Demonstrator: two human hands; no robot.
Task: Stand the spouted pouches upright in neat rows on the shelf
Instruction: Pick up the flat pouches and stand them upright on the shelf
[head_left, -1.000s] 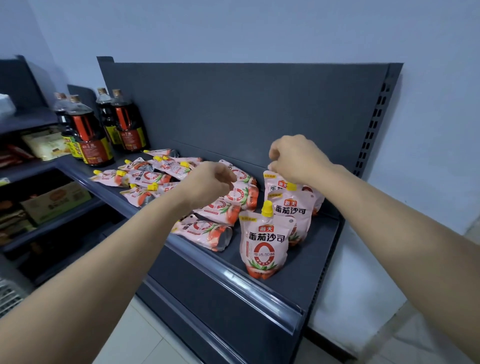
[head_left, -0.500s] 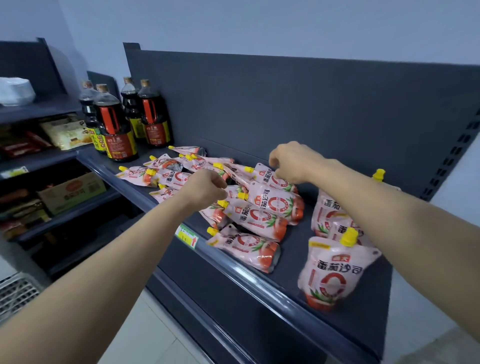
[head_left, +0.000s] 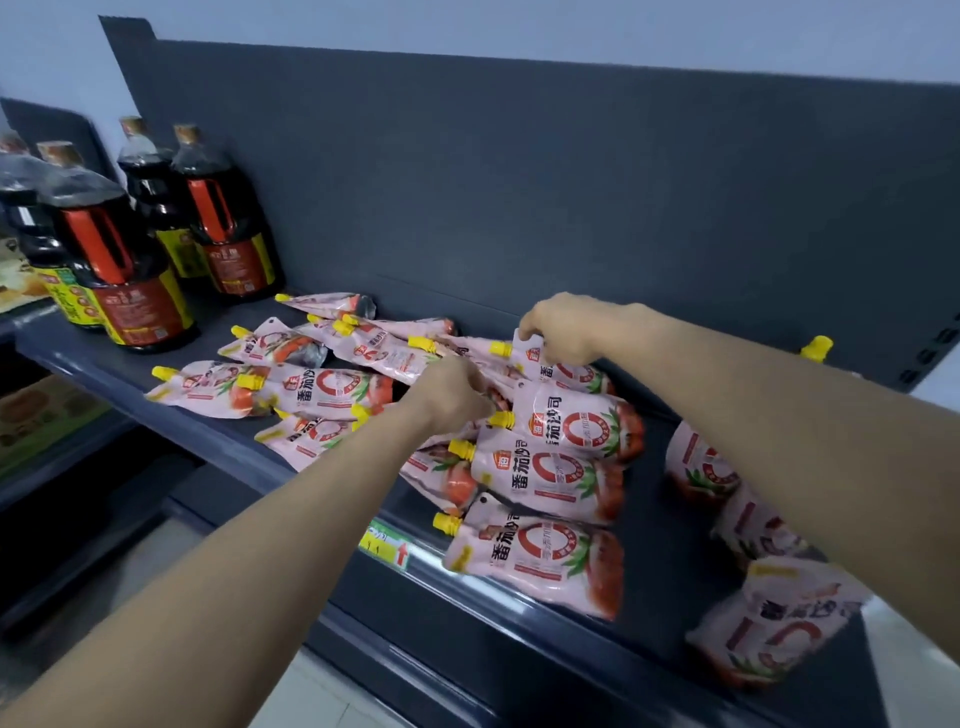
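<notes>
Right hand (head_left: 563, 327) now pinches a pouch (head_left: 569, 372) (lying flat).

This is a shop: a dark metal display shelf (head_left: 655, 519) with a tall back panel (head_left: 519, 182) behind it, of the kind that stands in a supermarket aisle. On its front rail at 6 o'clock sits a green and yellow price label (head_left: 385, 545). The goods come in many equal copies, pink pouches (head_left: 550, 467) with yellow caps in the middle and large dark sauce bottles (head_left: 124, 280) at 9 o'clock, and a lower shelf at 8 o'clock carries boxed goods (head_left: 36, 415).
</notes>
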